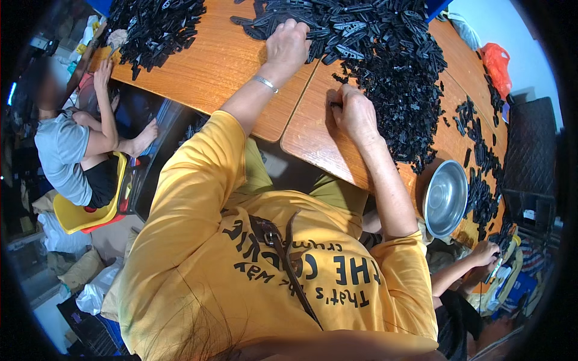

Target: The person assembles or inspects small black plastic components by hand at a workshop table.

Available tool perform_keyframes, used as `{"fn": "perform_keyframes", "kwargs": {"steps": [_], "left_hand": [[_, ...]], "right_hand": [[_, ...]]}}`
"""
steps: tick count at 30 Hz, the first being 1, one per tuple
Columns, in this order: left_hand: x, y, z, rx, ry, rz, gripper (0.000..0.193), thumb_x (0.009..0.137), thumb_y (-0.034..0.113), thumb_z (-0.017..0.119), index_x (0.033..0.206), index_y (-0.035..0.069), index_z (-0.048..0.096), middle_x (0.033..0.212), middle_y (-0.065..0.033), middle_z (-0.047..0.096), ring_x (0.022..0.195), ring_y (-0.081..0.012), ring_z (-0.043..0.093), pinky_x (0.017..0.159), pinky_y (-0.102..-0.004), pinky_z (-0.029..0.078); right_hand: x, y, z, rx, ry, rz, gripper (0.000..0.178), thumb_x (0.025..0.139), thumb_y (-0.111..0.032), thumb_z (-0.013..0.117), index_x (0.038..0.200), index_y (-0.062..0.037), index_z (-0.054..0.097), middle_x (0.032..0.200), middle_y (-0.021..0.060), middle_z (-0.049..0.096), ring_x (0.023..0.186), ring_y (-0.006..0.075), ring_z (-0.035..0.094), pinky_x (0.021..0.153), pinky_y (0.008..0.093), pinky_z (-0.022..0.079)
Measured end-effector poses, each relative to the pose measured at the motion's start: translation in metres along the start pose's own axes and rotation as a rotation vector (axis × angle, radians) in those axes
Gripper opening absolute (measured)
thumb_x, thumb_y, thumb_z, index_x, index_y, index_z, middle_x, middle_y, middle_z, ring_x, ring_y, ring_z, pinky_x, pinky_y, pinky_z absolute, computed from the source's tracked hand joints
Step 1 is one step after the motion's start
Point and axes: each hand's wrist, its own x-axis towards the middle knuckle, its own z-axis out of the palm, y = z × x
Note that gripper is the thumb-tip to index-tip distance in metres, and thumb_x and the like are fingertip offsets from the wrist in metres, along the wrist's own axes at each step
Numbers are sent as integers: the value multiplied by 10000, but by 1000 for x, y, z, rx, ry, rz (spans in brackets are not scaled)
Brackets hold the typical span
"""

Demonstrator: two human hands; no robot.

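Note:
Long, slim black plastic pieces (349, 29) lie heaped at the far side of the wooden table (223, 66). My left hand (288, 47), a silver bracelet on its wrist, reaches the heap's near left edge. Its fingers curl downward, and whatever they grip is hidden. Small black plastic parts (409, 102) form a dense pile right of centre. Just left of this pile, above the wood, my right hand (355, 114) is closed with thumb and fingers pinched together. A bit of a small black piece shows at its fingertips; its exact shape is too dark to make out.
Another black heap (153, 33) lies far left, by a seated person (72, 138) on a yellow chair (84, 207). A metal bowl (445, 198) stands at the right table edge. Beyond it are scattered black strips (481, 192), a red bag (497, 66) and another person's hand (483, 253).

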Motion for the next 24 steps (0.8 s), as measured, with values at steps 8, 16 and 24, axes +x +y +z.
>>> {"fn": "perform_keyframes", "kwargs": {"steps": [8,16,24], "left_hand": [[-22,-13,-4,-92,-44,84,230,809,124,852,980,75,706,936,-97,653,934,-303,677,839,-393,573],[-68,-8,-26,-1511,-424,-570,113,988,118,729,1060,46,679,1061,-80,734,940,-190,725,868,-320,593],[-76,12,-55,-1983,-585,-486,359,1043,107,640,1391,39,581,1266,-79,688,1146,-172,680,955,-333,589]], "right_hand": [[-5,-8,-6,208,-49,-9,266,807,-130,871,881,-14,644,847,219,713,797,375,724,697,448,566],[8,-15,4,668,391,-90,143,871,1,814,894,-11,673,777,44,650,636,94,604,580,258,496],[7,-45,-10,609,616,-315,177,834,65,790,936,-17,670,920,103,663,694,179,674,604,283,546]]}}
